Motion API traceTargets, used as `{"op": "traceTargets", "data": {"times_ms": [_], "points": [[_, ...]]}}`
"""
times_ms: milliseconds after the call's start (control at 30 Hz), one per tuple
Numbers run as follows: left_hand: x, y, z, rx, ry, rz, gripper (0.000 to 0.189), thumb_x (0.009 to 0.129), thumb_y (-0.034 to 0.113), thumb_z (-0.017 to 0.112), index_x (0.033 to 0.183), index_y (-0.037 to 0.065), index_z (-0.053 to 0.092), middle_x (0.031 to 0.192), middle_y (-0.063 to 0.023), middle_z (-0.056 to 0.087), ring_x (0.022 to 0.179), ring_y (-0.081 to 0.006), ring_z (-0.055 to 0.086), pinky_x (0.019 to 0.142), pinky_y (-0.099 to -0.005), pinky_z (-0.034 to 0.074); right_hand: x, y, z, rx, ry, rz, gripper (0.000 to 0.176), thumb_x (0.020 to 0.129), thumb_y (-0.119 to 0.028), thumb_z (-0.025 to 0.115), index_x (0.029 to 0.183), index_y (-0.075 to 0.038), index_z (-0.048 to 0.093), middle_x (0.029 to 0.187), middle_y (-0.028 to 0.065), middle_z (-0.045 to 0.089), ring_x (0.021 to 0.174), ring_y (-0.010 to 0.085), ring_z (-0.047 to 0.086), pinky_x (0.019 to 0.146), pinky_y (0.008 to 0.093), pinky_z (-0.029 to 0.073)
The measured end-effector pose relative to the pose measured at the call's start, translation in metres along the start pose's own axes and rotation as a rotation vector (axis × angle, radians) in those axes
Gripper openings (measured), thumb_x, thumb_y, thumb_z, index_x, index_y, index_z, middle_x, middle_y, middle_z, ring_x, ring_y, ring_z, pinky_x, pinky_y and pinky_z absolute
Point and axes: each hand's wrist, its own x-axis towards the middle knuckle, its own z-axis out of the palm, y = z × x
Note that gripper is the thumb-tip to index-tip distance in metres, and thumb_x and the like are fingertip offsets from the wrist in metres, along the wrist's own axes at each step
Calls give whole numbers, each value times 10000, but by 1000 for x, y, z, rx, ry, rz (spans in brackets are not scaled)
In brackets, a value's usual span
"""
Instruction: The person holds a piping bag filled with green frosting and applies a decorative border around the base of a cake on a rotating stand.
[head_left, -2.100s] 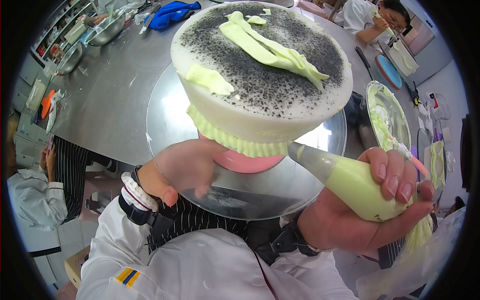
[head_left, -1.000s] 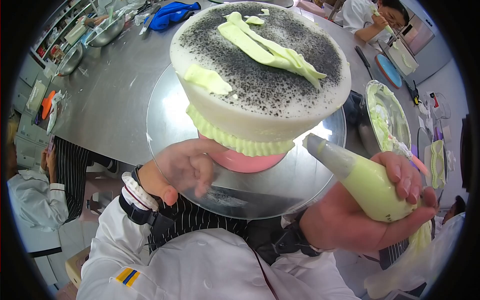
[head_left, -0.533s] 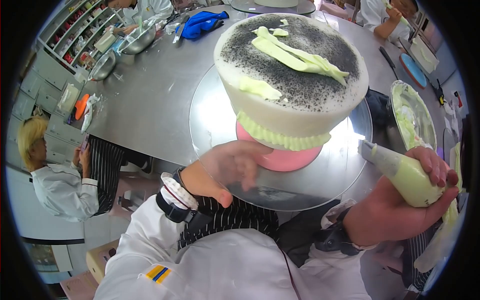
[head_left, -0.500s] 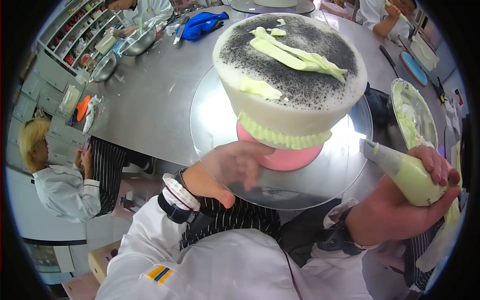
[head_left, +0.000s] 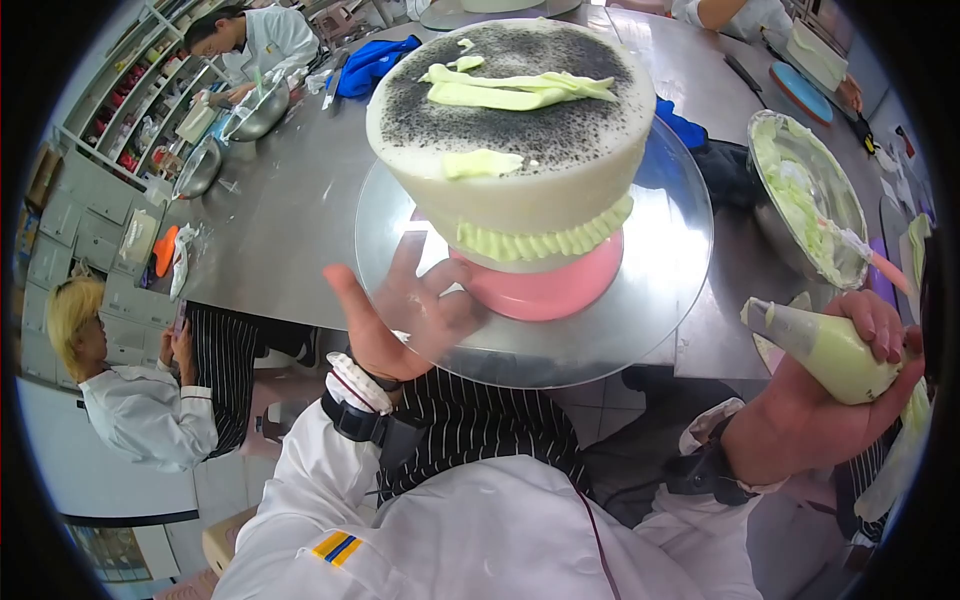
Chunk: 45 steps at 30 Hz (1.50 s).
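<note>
A white cake-shaped form (head_left: 420, 165), speckled black on top with pale green cream strips (head_left: 520, 92), stands on a pink base (head_left: 550, 290) over a round clear turntable plate (head_left: 670, 240). Ruffled green cream (head_left: 550, 238) runs along its lower edge. My left hand (head_left: 405, 310) is at the plate's near left edge, fingers spread and slightly blurred, with nothing held. In my right hand (head_left: 800, 390), right of the plate, is a piping bag (head_left: 825, 345) of green cream, its metal tip pointing up and left.
At right sit a metal bowl (head_left: 760, 190) of green cream with a pink-handled spatula (head_left: 888, 270), and a blue disc (head_left: 800, 92). Metal bowls (head_left: 200, 168), an orange tool (head_left: 164, 250) and a blue cloth (head_left: 372, 68) lie left. One person (head_left: 150, 410) sits left; others work across the table.
My left hand has turned, its thumb now pointing up and fingers spread. The view has shifted, so the cake form appears further left. The piping bag remains in my right hand.
</note>
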Motion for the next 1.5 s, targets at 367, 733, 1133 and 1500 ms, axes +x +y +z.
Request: {"op": "traceTargets", "data": {"times_ms": [367,733,1133,1500], "points": [[3,0,-9,-68,-171,-14,868,745,800,247,1350,184,338,864,-52,511,684,-149,399,674,-340,327,-9,-12,-19,-38,115,30,173,943,-253,423,1006,-97,464,751,6,420,678,114,406,658,267,363],[7,-4,13,7,-38,-27,846,791,751,233,1340,113,315,703,-29,423,555,-136,345,542,-298,289,-24,-29,-38,-315,146,-106,159,935,-271,459,964,-115,438,738,3,419,674,112,406,652,276,357],[11,-7,-10,85,-109,-102,475,909,364,461,1288,91,380,700,-21,486,557,-125,422,549,-314,338,3,-28,-25,-281,181,-261,187,927,-300,476,935,-116,444,730,-3,410,672,93,415,644,254,387],[10,-3,-25,106,-98,-202,497,798,302,643,1180,26,487,748,-49,573,651,-184,527,651,-349,399,11,2,0,-3,159,-243,220,923,-352,465,929,-131,459,731,-1,439,628,104,421,605,265,375]]}}
